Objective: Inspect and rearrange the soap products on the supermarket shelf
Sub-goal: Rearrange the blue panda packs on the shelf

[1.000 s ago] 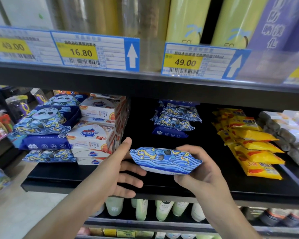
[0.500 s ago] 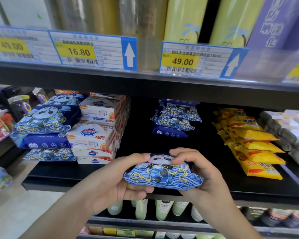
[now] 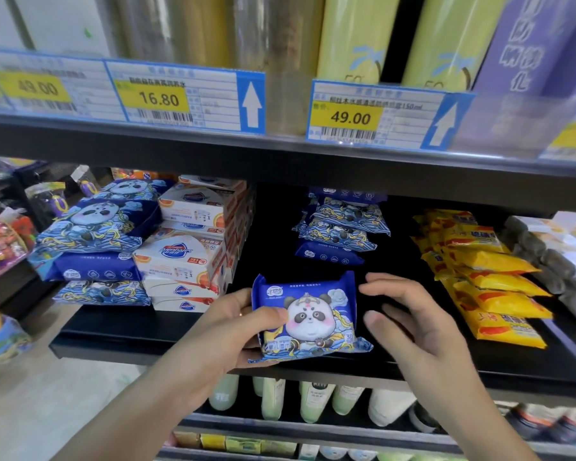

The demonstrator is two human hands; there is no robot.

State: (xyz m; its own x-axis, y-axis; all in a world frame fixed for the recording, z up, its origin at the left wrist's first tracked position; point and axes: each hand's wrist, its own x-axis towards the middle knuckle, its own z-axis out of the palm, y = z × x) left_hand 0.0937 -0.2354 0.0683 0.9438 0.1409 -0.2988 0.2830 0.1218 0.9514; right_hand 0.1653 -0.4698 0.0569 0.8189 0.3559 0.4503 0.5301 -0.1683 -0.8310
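Fingers [image 3: 273,316] of our left hand [image 3: 226,331] pinched the panda pack [image 3: 308,316] by its left edge above the shelf [image 3: 130,331] front; our right hand [image 3: 409,324] hovered released beside it. We judged it light, soft, slippery, best gripped across its flanks.

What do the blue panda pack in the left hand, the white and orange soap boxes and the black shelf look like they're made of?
The blue panda-print pack, held by the left hand, looks like soft glossy plastic film: crimped ends, wrinkles, sheen. The white and orange soap boxes look like printed cardboard: sharp folded edges, flat faces. The black shelf is probably painted metal, smooth and matte, though that's less certain.
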